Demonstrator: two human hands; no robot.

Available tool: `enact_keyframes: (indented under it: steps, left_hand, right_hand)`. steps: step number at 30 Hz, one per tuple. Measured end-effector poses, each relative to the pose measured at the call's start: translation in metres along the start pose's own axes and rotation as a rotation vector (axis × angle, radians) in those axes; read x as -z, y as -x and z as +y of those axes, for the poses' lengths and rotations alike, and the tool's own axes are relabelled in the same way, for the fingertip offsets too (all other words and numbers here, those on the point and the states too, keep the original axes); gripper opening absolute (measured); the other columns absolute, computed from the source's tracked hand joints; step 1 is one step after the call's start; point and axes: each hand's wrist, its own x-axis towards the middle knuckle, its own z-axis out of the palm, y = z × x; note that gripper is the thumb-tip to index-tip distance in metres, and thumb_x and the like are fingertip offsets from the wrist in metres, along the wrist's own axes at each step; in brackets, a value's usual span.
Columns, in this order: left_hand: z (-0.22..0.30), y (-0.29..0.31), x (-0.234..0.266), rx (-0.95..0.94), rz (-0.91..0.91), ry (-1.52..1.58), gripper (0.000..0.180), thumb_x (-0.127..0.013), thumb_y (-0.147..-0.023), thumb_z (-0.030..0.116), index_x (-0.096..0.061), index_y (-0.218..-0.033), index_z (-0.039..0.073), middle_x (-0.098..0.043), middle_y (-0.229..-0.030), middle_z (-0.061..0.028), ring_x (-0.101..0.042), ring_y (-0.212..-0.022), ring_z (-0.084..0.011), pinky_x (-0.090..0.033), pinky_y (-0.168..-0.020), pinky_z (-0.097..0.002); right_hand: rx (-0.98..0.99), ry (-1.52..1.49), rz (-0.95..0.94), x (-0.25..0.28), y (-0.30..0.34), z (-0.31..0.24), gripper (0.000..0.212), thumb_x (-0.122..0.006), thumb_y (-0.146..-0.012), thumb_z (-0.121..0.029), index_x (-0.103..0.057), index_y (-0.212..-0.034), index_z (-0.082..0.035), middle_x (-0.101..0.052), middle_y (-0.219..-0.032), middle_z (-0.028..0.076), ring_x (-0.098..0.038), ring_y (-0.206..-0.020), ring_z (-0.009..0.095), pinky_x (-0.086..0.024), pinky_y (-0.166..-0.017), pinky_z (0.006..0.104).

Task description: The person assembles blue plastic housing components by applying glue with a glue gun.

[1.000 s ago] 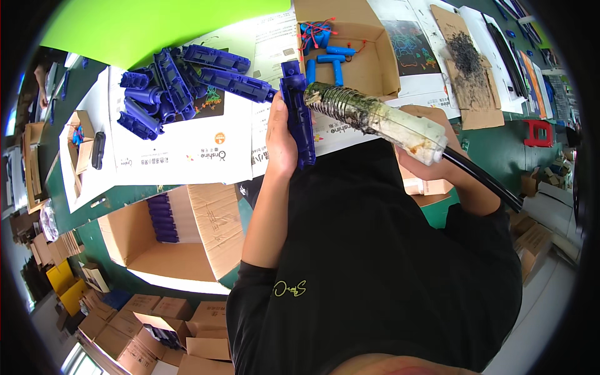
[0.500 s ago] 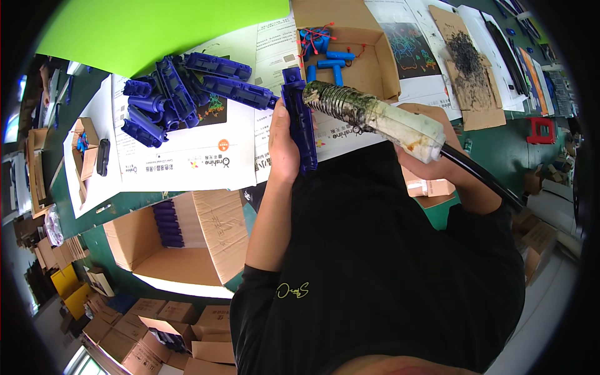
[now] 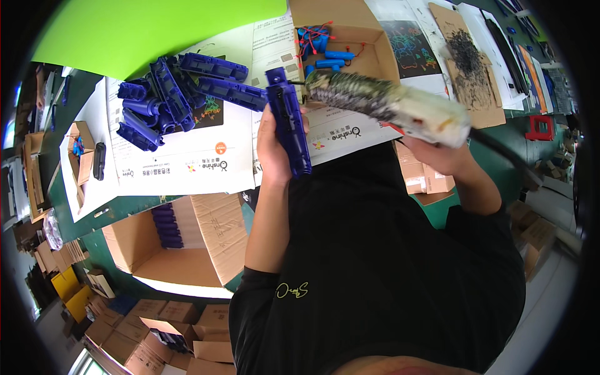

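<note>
A long dark-blue plastic half-shell (image 3: 289, 125) stands nearly upright in my left hand (image 3: 272, 150), its hollow side facing up at me. In my right hand (image 3: 440, 156) is a glue gun (image 3: 400, 106) with a dirty white body, a wire-wrapped front and a black stick trailing from its rear. The gun is smeared by motion and covers part of my right fingers. Its nozzle points left, close beside the upper part of the shell; whether they touch I cannot tell. More dark-blue shells (image 3: 172, 94) lie piled to the left.
Blue cylindrical cells with red leads (image 3: 331, 64) sit in an open cardboard box (image 3: 375, 59) beyond the gun. Cardboard with black scraps (image 3: 465, 53) lies far right. Below the table's left part, a carton (image 3: 219, 219) holds a stack of blue shells (image 3: 167, 226). A green sheet (image 3: 162, 28) covers the far left.
My left hand and the shell have shifted slightly left, and the shell leans more. The glue gun's rear and my right hand have moved right.
</note>
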Motion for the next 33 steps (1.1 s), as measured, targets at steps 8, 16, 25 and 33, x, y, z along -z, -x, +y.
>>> enact_keyframes:
  steps: [8,16,25,33]
  left_hand:
    - [0.012,0.002,0.009,-0.011,-0.011,0.468,0.049,-0.032,-0.097,0.036,-0.038,-0.134,0.005,-0.056,-0.092,-0.0063,-0.047,-0.067,-0.0153,-0.034,-0.057,-0.0263]
    - [0.011,-0.004,0.016,0.058,-0.051,0.578,0.054,-0.035,-0.096,0.036,-0.033,-0.14,0.006,-0.052,-0.095,-0.0061,-0.043,-0.069,-0.0145,-0.032,-0.06,-0.0278]
    - [0.011,-0.003,0.012,0.003,-0.07,0.504,0.051,-0.033,-0.097,0.035,-0.033,-0.139,0.006,-0.05,-0.093,-0.006,-0.041,-0.07,-0.0141,-0.032,-0.061,-0.0277]
    - [0.009,-0.006,0.009,0.066,-0.044,0.497,0.051,-0.034,-0.097,0.038,-0.038,-0.136,0.005,-0.058,-0.095,-0.0095,-0.048,-0.068,-0.0191,-0.035,-0.058,-0.0281]
  right_hand:
    - [-0.589,-0.588,0.686,0.097,0.01,0.074,0.045,-0.048,-0.089,-0.024,-0.047,-0.121,0.008,-0.058,-0.113,0.021,-0.059,-0.104,0.03,-0.048,-0.093,0.0414]
    - [-1.316,0.945,0.211,0.213,0.089,0.166,0.063,-0.046,-0.087,-0.057,-0.067,-0.086,0.002,-0.066,-0.073,0.016,-0.067,-0.078,0.024,-0.051,-0.072,0.034]
    - [-0.182,0.53,-0.042,0.006,-0.079,0.048,0.025,-0.067,-0.083,-0.028,-0.064,-0.093,-0.006,-0.065,-0.076,0.009,-0.062,-0.068,0.021,-0.048,-0.061,0.0327]
    - [-0.159,0.683,-0.255,-0.056,-0.108,0.078,0.035,-0.07,-0.08,-0.023,-0.054,-0.109,-0.012,-0.06,-0.071,0.009,-0.058,-0.064,0.022,-0.044,-0.058,0.0329]
